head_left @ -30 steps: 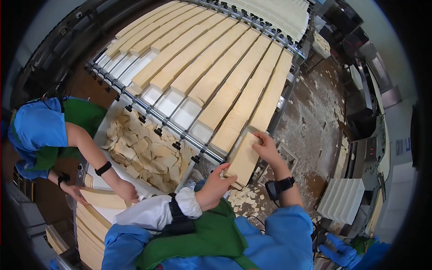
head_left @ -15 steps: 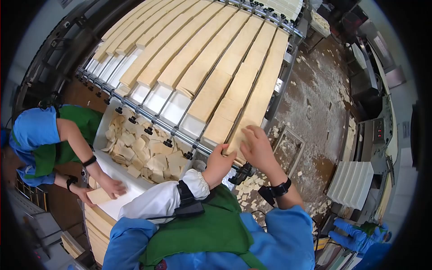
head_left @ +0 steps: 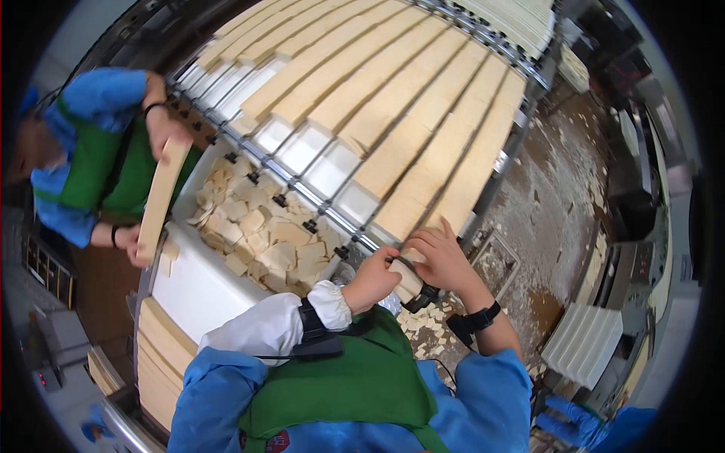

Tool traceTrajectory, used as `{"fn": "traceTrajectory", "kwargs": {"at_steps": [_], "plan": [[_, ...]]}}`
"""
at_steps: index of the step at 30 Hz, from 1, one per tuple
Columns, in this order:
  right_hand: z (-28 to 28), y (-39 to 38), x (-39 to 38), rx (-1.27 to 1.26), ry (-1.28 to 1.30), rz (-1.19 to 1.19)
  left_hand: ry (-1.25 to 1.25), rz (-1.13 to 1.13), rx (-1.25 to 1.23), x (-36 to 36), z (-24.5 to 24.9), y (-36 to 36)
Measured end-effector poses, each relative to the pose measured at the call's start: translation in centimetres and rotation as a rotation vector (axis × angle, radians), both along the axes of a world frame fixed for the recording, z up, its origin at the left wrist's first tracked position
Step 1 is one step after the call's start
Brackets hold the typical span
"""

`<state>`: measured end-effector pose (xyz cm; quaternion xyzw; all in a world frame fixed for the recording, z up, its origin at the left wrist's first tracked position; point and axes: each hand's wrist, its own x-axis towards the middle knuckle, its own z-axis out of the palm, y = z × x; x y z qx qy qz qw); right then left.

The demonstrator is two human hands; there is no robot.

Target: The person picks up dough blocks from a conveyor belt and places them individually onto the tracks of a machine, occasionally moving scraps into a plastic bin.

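At the near end of the conveyor, my left hand [head_left: 372,279] is closed around the side of a pale stack of dough sheets [head_left: 408,284]. My right hand [head_left: 440,260] bends its fingers over the top of the same stack, just past the roller bar. Behind them, the rightmost long dough strip [head_left: 483,155] runs up the belt, beside several parallel strips. Part of the stack is hidden by my fingers.
Left of me, a white bin [head_left: 198,175] holds loose dough scraps [head_left: 264,234]. A co-worker [head_left: 98,151] lifts a long dough piece [head_left: 164,198] in both hands. Black knobs line the metal bar [head_left: 302,194]. Scraps litter the floor at right.
My hands have drawn the stack's near end toward me, over the bar. The co-worker has raised the dough piece from the white surface and tilted it upright. My view has shifted.
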<state>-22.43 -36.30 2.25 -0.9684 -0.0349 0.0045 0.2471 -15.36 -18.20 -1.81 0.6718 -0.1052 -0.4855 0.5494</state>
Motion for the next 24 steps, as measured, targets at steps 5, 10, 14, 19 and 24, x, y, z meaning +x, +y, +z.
{"fn": "traceTrajectory", "kwargs": {"at_steps": [5, 10, 14, 19, 24], "plan": [[-0.3, 1.8, 0.2, -0.109, -0.054, -0.038, 0.026, -0.006, -0.126, 3.7, 5.3, 8.2], [0.2, 5.4, 3.3, -0.181, -0.252, -0.033, -0.242, 0.668, -0.144, 5.8, 4.7, 18.6], [-0.1, 11.4, 9.0, -0.106, -0.348, 0.141, -0.235, 1.096, -0.046, 3.8, 2.8, 27.4], [-1.2, 23.8, 16.7, 0.103, -0.414, 0.509, -0.156, 1.476, 0.153, -2.6, -2.7, 36.8], [-7.0, 39.7, 21.8, 0.251, -0.214, 0.769, -0.134, 1.658, 0.483, -9.1, -5.6, 42.9]]}}
